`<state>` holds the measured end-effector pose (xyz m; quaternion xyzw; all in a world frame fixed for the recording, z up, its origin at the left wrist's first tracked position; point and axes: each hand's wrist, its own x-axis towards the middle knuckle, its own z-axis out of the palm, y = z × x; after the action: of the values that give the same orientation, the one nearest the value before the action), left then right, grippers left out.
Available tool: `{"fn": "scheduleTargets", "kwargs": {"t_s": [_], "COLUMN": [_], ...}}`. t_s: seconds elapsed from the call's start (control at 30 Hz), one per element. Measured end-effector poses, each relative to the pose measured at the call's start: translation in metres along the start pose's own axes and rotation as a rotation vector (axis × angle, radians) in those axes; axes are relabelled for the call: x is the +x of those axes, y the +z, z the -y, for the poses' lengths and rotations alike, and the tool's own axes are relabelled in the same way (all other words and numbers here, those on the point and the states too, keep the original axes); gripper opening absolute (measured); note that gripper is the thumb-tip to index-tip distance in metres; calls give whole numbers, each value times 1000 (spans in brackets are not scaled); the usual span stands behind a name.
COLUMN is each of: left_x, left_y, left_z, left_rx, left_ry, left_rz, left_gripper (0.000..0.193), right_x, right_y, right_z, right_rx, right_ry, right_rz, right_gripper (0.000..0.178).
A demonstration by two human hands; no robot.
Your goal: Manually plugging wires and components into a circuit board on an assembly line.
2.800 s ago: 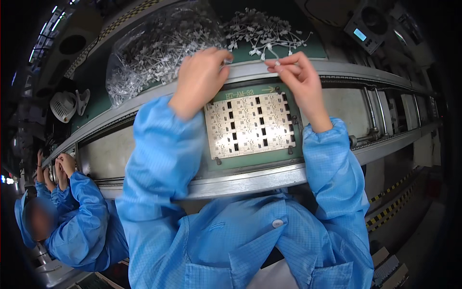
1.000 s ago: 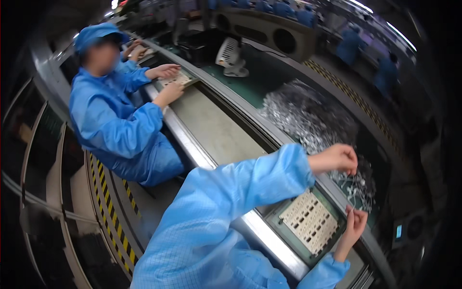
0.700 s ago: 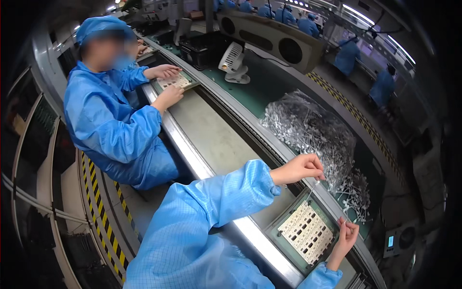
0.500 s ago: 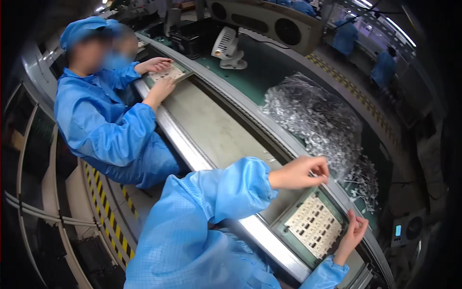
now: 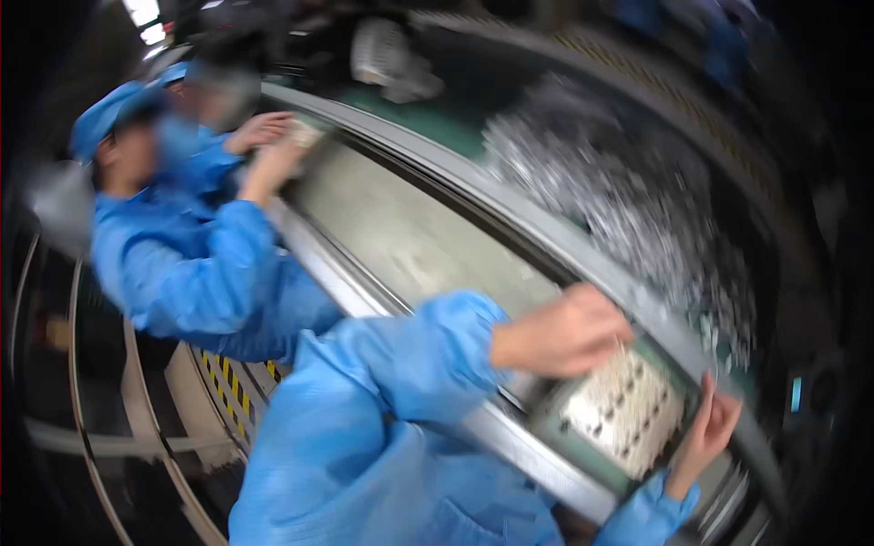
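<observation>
A pale panel point(image 5: 612, 420) with rows of small dark parts lies in a green tray point(image 5: 555, 428) on the conveyor line, at the lower right. My left hand point(image 5: 566, 332) is over the panel's far left corner, its fingers curled in a pinch. Motion blur hides whatever they may hold. At the tray's right edge is my right hand point(image 5: 710, 428), its index finger stretched up and the others partly bent. Nothing shows between its fingers.
A co-worker in blue point(image 5: 177, 264) handles another pale panel point(image 5: 305, 135) farther up the conveyor point(image 5: 401, 223). Beyond the rail point(image 5: 464, 182) a heap of silvery small parts point(image 5: 619, 196) in clear plastic lies on a green surface. A white fan point(image 5: 387, 59) stands at the back.
The view has shifted and blurred. My left hand has its fingers more closed and now covers the panel's far corner. The right hand stays beside the tray.
</observation>
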<state>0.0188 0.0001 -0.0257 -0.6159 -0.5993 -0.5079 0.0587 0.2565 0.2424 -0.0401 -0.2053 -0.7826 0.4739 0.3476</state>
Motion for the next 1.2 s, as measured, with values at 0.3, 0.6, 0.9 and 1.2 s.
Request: {"fn": "scheduleTargets", "kwargs": {"t_s": [0.3, 0.6, 0.9, 1.2], "left_x": [7, 2, 0, 2], "left_y": [-26, -15, -13, -11], "left_z": [-17, -24, -21, -19], "left_rx": [3, 63, 177, 199], "left_ry": [-131, -132, -95, -64], "left_rz": [49, 165, 129, 120], "left_gripper": [21, 19, 21, 18], "right_x": [22, 18, 12, 14], "right_y": [51, 66, 67, 63], "right_z": [42, 30, 23, 27], "right_rx": [-198, -486, -583, -639], "right_ry": [-10, -279, -236, -316], "right_rz": [239, 388, 370, 370], "right_gripper": [7, 11, 10, 10]}}
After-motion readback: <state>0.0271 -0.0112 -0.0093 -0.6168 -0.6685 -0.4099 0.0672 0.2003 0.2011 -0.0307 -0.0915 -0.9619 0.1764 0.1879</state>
